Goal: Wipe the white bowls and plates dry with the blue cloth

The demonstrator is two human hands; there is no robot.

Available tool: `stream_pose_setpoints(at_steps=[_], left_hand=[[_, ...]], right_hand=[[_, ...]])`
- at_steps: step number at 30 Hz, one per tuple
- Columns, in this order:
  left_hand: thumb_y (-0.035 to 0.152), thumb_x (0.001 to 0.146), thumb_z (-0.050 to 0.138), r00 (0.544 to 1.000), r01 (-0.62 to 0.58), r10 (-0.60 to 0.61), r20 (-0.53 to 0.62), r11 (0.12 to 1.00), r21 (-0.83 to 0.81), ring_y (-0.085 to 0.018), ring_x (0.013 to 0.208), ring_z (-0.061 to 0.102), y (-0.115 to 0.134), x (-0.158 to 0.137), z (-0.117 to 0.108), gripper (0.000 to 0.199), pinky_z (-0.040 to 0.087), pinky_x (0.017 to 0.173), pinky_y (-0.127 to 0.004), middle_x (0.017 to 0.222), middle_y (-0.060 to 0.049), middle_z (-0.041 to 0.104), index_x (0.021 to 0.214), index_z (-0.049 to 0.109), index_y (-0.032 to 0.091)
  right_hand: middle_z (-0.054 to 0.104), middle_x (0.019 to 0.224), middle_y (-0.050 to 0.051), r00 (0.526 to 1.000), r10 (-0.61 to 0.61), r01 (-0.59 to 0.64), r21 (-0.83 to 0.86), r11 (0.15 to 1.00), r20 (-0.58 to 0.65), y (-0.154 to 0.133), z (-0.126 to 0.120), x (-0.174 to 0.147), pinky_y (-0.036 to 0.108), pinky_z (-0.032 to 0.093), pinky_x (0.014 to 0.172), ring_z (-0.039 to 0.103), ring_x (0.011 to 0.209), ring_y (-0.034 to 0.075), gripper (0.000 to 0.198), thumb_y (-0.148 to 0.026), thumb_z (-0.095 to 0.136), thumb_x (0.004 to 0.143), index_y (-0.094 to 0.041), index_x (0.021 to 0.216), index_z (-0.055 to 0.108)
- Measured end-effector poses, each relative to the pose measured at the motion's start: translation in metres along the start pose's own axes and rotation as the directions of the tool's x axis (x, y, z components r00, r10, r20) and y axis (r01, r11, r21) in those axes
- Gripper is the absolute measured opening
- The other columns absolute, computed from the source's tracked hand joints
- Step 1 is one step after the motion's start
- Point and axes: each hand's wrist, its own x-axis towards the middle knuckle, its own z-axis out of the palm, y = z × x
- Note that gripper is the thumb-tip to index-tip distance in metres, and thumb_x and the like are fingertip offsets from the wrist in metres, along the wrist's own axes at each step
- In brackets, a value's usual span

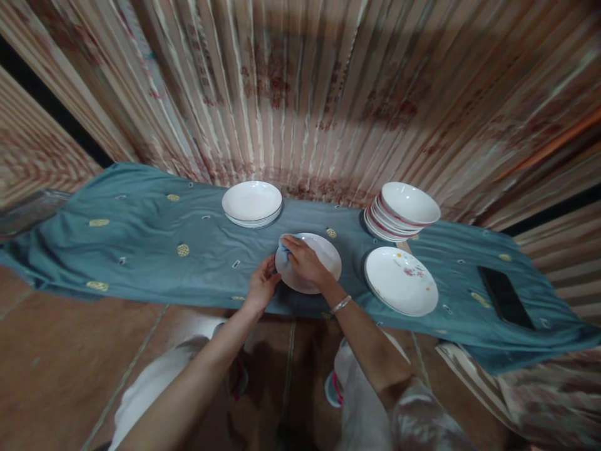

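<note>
A white plate [323, 254] lies in front of me near the table's front edge. My left hand [263, 283] grips its left rim, the thumb at the near side and the fingers curled at the edge. A light blue cloth [284, 245] is bunched under the fingers of my right hand [303, 260], which presses it on the plate's upper left part. Right of this plate sits a white plate with a floral print [399, 282]. Behind and to the left is a small stack of white plates [252, 202].
A stack of white bowls with red bands [404, 210] stands at the back right. A black phone [504, 297] lies at the right end. Teal patterned cloth [145, 232] covers the table, with a patterned curtain [300, 94] hanging close behind it.
</note>
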Motion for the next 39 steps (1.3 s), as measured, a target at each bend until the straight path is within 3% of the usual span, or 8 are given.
stream_pose_setpoints(at_steps=[8,12,17,23,29,34,39], left_hand=[[0.016,0.055,0.06,0.993,0.109,-0.114,-0.027,0.983,-0.147,-0.025,0.11,0.063,0.008,-0.002,0.006,0.04,0.043,0.101,-0.038,0.103,-0.005,0.074,0.094,0.069,0.019],[0.019,0.056,0.058,0.989,0.116,-0.128,-0.079,0.982,-0.146,-0.024,0.103,0.064,0.012,-0.003,0.006,0.036,0.048,0.093,-0.035,0.098,-0.005,0.074,0.09,0.07,0.021],[0.024,0.057,0.064,0.988,0.118,-0.129,-0.082,0.985,-0.128,-0.024,0.097,0.065,0.012,-0.002,0.006,0.036,0.048,0.087,-0.035,0.096,-0.006,0.074,0.092,0.068,0.019],[0.026,0.054,0.076,0.995,0.078,-0.085,-0.056,0.99,-0.118,-0.024,0.103,0.064,0.01,-0.002,0.006,0.043,0.043,0.098,-0.037,0.099,-0.007,0.074,0.095,0.066,0.018],[0.022,0.055,0.078,0.999,0.033,-0.034,-0.042,0.999,-0.04,-0.024,0.107,0.064,0.007,-0.001,0.003,0.044,0.041,0.103,-0.04,0.103,-0.007,0.073,0.097,0.065,0.019],[0.024,0.056,0.078,0.999,-0.005,0.005,-0.036,1.0,0.0,-0.026,0.109,0.064,0.002,0.002,0.002,0.047,0.041,0.104,-0.044,0.106,-0.009,0.073,0.1,0.065,0.018],[0.023,0.053,0.077,0.998,-0.036,0.037,-0.054,0.999,0.014,-0.027,0.108,0.064,-0.002,0.005,0.003,0.048,0.04,0.105,-0.046,0.107,-0.01,0.073,0.099,0.064,0.018]], right_hand=[[0.051,0.147,0.012,0.994,-0.09,0.077,0.199,0.977,0.056,-0.014,0.0,-0.025,0.041,0.034,0.117,0.046,0.137,0.019,0.055,-0.004,0.043,0.083,-0.016,0.136,0.054],[0.06,0.137,0.009,0.99,-0.119,0.092,0.281,0.955,0.081,-0.017,-0.004,-0.041,0.041,0.039,0.114,0.052,0.131,0.019,0.052,-0.003,0.046,0.082,-0.019,0.129,0.061],[0.07,0.121,0.01,0.983,-0.106,0.063,0.267,0.962,0.15,-0.02,-0.018,-0.056,0.036,0.046,0.104,0.063,0.115,0.02,0.047,-0.001,0.048,0.077,-0.016,0.117,0.068],[0.074,0.106,0.007,0.965,0.019,-0.057,0.142,0.988,0.262,-0.024,-0.046,-0.071,0.033,0.049,0.093,0.067,0.1,0.019,0.038,-0.001,0.048,0.077,-0.018,0.101,0.073],[0.074,0.102,0.007,0.961,0.127,-0.106,-0.098,0.99,0.245,-0.019,-0.066,-0.084,0.032,0.047,0.094,0.066,0.101,0.019,0.029,-0.002,0.05,0.082,-0.017,0.094,0.072],[0.072,0.105,0.012,0.941,0.294,-0.212,-0.384,0.899,0.168,-0.013,-0.069,-0.075,0.033,0.047,0.094,0.063,0.105,0.023,0.027,-0.004,0.049,0.086,-0.014,0.098,0.07],[0.066,0.119,0.018,0.936,0.332,-0.241,-0.481,0.843,0.113,-0.005,-0.062,-0.056,0.037,0.045,0.098,0.059,0.112,0.027,0.034,-0.003,0.04,0.09,-0.009,0.11,0.068]])
